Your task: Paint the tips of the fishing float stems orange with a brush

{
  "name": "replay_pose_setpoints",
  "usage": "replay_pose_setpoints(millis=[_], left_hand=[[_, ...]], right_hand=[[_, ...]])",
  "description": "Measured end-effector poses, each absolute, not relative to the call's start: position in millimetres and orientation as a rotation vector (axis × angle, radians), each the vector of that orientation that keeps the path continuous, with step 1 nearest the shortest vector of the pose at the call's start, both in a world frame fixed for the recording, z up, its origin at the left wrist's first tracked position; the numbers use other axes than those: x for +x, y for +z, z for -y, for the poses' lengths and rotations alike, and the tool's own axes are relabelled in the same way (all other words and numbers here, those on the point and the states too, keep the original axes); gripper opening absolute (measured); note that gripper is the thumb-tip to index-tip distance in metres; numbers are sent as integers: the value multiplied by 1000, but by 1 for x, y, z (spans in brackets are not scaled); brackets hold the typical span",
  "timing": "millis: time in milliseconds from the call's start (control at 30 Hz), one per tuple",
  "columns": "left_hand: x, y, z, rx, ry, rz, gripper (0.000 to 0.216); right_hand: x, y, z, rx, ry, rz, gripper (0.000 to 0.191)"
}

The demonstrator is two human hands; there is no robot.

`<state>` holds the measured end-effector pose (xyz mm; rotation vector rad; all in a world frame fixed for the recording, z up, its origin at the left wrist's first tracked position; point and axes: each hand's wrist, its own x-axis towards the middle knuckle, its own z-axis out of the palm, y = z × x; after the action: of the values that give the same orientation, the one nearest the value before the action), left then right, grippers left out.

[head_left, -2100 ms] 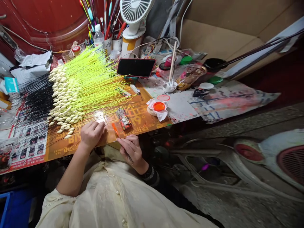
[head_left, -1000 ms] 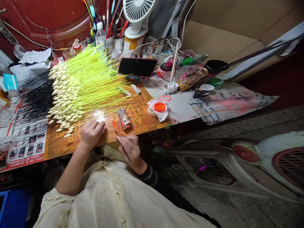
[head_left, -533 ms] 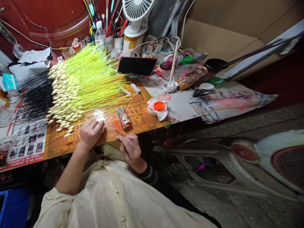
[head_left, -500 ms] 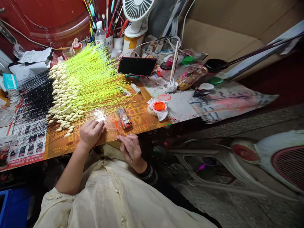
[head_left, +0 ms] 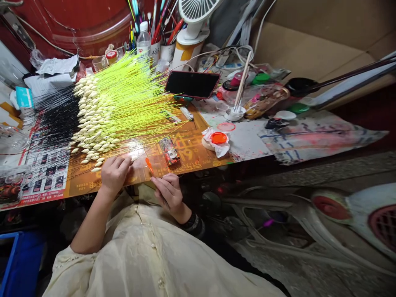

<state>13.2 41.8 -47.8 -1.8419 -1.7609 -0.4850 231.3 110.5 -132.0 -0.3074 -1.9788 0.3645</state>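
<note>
- Rows of fishing floats (head_left: 93, 123) are laid across the left half of the bench (head_left: 188, 144), with their stems fanned towards the top of the frame.
- A water bottle (head_left: 143, 39) and brush pots (head_left: 161, 51) are placed behind the stems, and a desk fan (head_left: 198, 12) stands just to their right.
- A phone (head_left: 192, 84) is propped at the stems' right side.
- A paint pot (head_left: 219, 138) is set on tissue right of centre, with a small box (head_left: 169, 150) to its left.
- The left grip (head_left: 114, 175) is placed at the bench's front edge, below the floats; the right grip (head_left: 168, 192) is held to its right, below the box.
</note>
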Motion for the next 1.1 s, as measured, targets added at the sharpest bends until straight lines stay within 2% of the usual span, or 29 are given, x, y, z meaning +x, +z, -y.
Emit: replay_pose_setpoints(millis=[1100], left_hand=[[10,-51,-39,-1828,-520,1770,13]], right_hand=[[230,-130,-107,-385,374,1976,65]])
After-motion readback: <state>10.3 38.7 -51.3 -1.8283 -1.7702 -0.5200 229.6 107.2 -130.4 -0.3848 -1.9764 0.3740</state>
